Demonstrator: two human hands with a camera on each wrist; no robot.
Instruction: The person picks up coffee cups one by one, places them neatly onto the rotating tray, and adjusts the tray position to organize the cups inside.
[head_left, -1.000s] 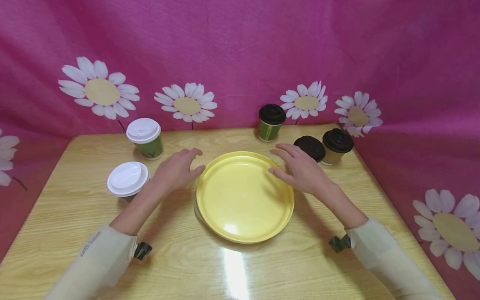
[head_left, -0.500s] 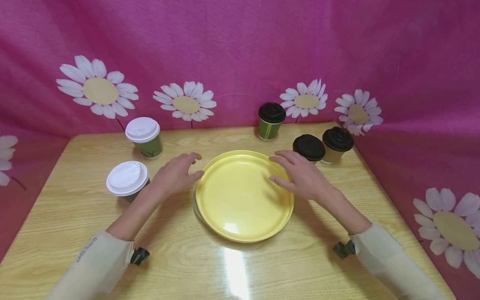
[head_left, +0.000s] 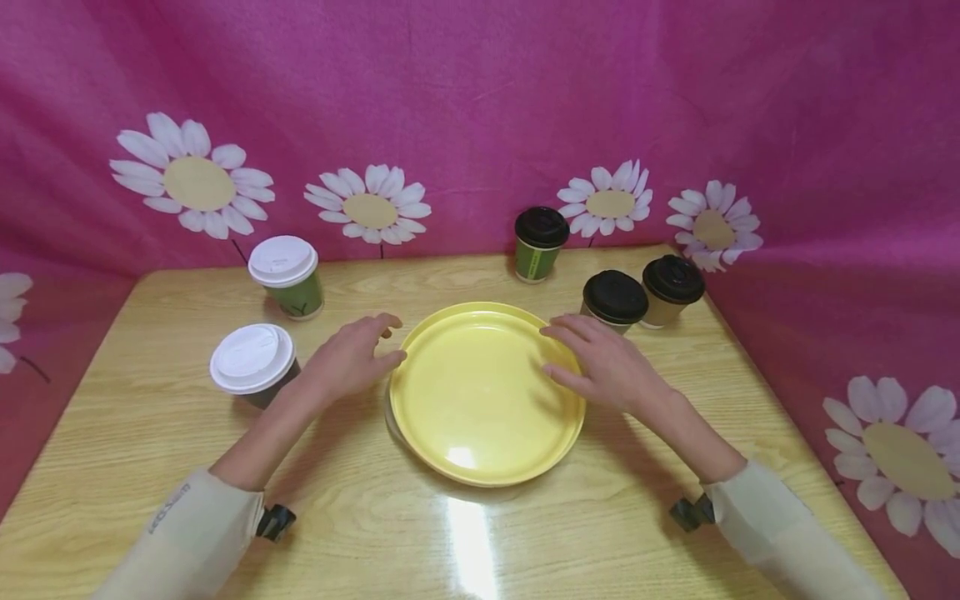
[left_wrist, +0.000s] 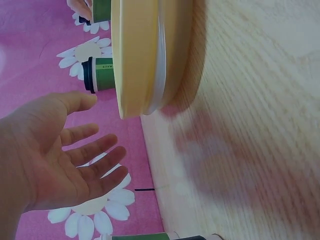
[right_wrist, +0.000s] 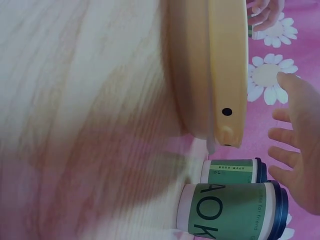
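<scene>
A round yellow tray (head_left: 487,396) with a raised rim stands in the middle of the table; both wrist views show its thick side wall. At its left edge my left hand (head_left: 351,360) hovers, fingers relaxed and holding nothing. My right hand (head_left: 609,362) is over the right edge, its thumb and fingers loosely spread above the rim. From the left wrist view, the left hand (left_wrist: 65,155) is apart from the tray wall (left_wrist: 140,55). In the right wrist view, a gap separates the right hand (right_wrist: 302,145) from the wall (right_wrist: 227,65).
Two white-lidded paper cups, one green (head_left: 296,296) and one dark (head_left: 255,362), stand at left. Behind the tray is a black-lidded green cup (head_left: 536,258). Two more black-lidded cups, a nearer one (head_left: 615,297) and a brown one (head_left: 663,310), stand at right. A pink flowered cloth (head_left: 465,100) hangs behind.
Both hands have drawn slightly back toward the person, uncovering more of the nearer black-lidded cup at right. The tray and cups stay in place.
</scene>
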